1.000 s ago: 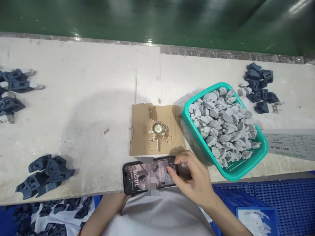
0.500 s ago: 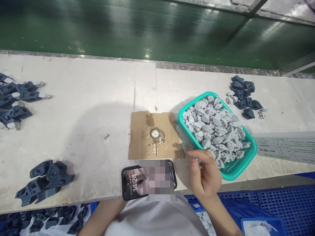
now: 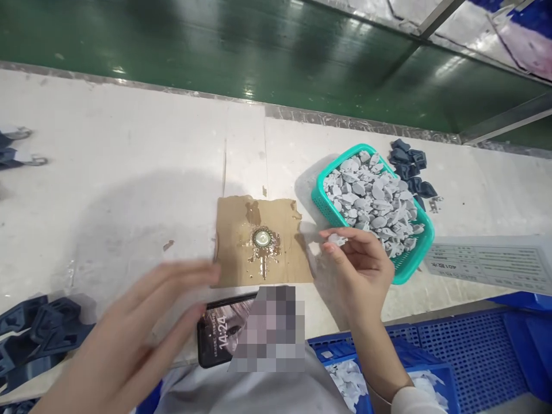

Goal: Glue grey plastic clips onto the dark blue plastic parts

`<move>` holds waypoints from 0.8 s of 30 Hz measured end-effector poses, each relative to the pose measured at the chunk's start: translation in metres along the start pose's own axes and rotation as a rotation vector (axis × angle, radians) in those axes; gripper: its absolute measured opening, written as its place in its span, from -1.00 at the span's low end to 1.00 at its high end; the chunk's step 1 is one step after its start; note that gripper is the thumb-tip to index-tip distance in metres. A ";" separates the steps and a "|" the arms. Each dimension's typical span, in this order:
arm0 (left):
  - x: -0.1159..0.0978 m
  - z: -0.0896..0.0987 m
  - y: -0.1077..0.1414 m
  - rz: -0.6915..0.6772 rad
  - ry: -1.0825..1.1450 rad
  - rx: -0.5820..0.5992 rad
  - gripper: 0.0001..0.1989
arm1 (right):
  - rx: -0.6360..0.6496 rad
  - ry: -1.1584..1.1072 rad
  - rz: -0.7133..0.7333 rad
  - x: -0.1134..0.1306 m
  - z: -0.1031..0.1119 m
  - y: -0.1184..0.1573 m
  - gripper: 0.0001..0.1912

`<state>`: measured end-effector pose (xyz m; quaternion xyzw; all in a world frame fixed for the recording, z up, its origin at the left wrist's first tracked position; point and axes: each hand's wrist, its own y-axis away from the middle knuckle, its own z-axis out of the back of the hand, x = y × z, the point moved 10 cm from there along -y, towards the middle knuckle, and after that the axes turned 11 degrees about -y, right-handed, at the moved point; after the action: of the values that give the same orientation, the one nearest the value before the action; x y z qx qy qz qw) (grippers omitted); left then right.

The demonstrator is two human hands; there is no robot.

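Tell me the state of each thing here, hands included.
Left hand: open, blurred.
Right hand: pinching a pale piece.
Green basket: heaped with grey pieces.
Cardboard: stained, looks wet.
Small round cap: shiny, apparently holding liquid.
Phone: screen lit, showing 14:24.
Dark parts: loose, in groups.

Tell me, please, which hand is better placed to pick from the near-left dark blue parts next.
Probably the left hand: though blurred, it seems empty and is nearer the dark blue parts, while the right hand, farther off near the teal basket, pinches a small pale grey piece.
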<state>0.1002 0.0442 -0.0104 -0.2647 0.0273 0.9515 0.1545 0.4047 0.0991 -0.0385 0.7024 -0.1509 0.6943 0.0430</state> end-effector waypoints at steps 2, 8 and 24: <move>-0.010 -0.003 -0.030 -0.150 -0.222 -0.079 -0.56 | 0.050 -0.073 -0.084 -0.004 -0.009 -0.006 -0.77; -0.013 -0.043 -0.039 -0.257 -0.458 -0.017 -0.42 | 0.308 -0.334 -0.329 -0.009 -0.069 -0.023 -0.82; 0.101 0.074 0.054 0.477 -0.562 -0.092 -0.52 | 0.289 -0.187 -0.436 -0.041 -0.077 -0.039 -0.75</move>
<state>-0.0354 0.0312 -0.0004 0.0139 0.0021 0.9965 -0.0822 0.3418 0.1630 -0.0708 0.7780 0.1013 0.6153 0.0768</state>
